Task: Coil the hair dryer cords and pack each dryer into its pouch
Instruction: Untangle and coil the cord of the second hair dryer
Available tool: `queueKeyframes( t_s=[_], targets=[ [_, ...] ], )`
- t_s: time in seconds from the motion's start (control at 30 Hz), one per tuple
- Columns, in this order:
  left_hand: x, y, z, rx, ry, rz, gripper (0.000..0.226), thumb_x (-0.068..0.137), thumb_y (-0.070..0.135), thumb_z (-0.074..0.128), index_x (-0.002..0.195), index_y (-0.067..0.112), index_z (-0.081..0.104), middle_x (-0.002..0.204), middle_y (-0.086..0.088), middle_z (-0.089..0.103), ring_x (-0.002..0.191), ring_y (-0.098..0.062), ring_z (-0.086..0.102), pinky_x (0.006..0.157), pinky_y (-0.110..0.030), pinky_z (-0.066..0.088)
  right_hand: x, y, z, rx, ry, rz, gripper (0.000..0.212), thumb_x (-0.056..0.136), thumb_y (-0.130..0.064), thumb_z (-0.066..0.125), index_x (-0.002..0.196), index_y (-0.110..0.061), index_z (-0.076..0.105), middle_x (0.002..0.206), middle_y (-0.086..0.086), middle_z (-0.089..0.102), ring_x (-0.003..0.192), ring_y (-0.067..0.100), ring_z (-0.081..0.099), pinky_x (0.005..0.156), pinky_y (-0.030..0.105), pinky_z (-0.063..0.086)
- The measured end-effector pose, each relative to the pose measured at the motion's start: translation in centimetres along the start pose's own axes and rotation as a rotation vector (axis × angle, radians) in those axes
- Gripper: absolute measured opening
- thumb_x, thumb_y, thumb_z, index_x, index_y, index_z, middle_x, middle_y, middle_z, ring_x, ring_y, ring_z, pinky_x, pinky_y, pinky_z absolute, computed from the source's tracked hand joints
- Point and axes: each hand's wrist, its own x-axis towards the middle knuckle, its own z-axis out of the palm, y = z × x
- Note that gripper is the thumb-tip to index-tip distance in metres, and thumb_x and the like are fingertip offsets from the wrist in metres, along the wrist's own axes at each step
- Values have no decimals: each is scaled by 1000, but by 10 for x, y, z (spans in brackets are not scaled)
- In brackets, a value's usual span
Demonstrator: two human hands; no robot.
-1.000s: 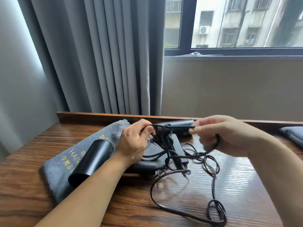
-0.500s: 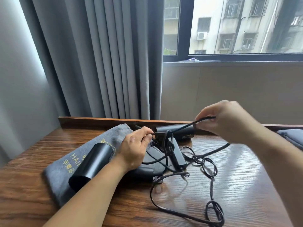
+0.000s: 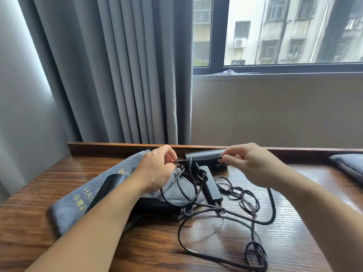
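A black hair dryer lies on a grey pouch with gold lettering, partly under my left forearm. A second black dryer lies by the table's back rim. Tangled black cord spreads over the wooden table in loose loops. My left hand pinches a stretch of cord near the pouch's mouth. My right hand pinches the same stretch further right, in front of the second dryer, holding it taut between both hands.
Another grey pouch lies at the table's right edge. A raised wooden rim runs along the back of the table. Grey curtains hang behind, beside a window.
My right hand has come down and back toward the left hand after lifting the cord up and to the right. The cord loops on the table have shifted.
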Motion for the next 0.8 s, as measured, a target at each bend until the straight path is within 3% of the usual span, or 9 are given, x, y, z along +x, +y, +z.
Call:
queueKeyframes(
  t_s=[0.1,0.23,0.3,0.37,0.43,0.5,0.63,0.73,0.8],
  targets=[
    [-1,7,-7,-85,-225,-91,22,89,5,60,105,18,68,82,1,69,66,-11,63,55,-17,51,2,-7,16,-100,-74,-49,18,98,-37,62,92,-27,75,77,-4,70,64,6,57,60,16,41],
    [2,9,-7,138,-328,72,5,90,28,69,94,32,68,86,13,70,80,-5,64,72,-22,47,8,-23,43,-206,-155,-66,15,99,-26,48,113,-24,50,84,3,62,65,14,55,56,27,41],
    [0,10,-4,288,-302,195,4,95,37,66,91,35,66,83,13,66,80,-5,59,71,-23,42,12,-29,53,-182,-164,-81,20,94,-18,46,110,-28,40,88,6,60,72,22,57,64,39,48],
    [-1,5,-3,245,-273,242,8,100,33,61,104,34,68,84,14,66,80,-4,59,73,-21,42,15,-29,55,-140,-111,-115,21,91,-19,49,103,-34,37,88,5,63,77,26,59,73,44,53],
    [-3,-7,-7,105,-249,216,21,103,27,58,120,34,68,103,14,71,94,-4,63,88,-20,47,14,-23,51,-162,-92,-109,20,91,-23,56,99,-34,42,85,0,66,78,24,61,74,42,54],
    [-3,-21,-16,16,-170,153,26,105,24,55,119,42,66,109,9,73,100,-13,67,94,-28,51,8,-12,45,-147,-136,-40,12,91,-20,60,95,-28,52,79,-1,70,71,25,66,68,40,58],
    [-3,-34,-26,257,-178,54,29,98,10,51,105,35,64,94,9,68,85,-13,61,76,-21,47,1,18,39,186,-125,59,9,98,-18,62,92,-23,65,60,-4,67,54,18,61,56,33,50],
    [-4,-23,-19,342,-273,64,29,87,10,54,104,33,58,103,13,67,93,-8,63,81,-21,48,4,17,42,88,0,-67,12,97,-26,66,99,-29,77,74,-19,70,69,3,59,69,18,44],
    [-2,-12,-9,226,-281,106,28,87,13,59,109,30,60,100,14,67,91,-4,66,81,-20,50,7,1,46,-28,-5,-168,12,96,-27,68,101,-27,79,87,-13,74,77,3,58,71,10,41]
  ],
)
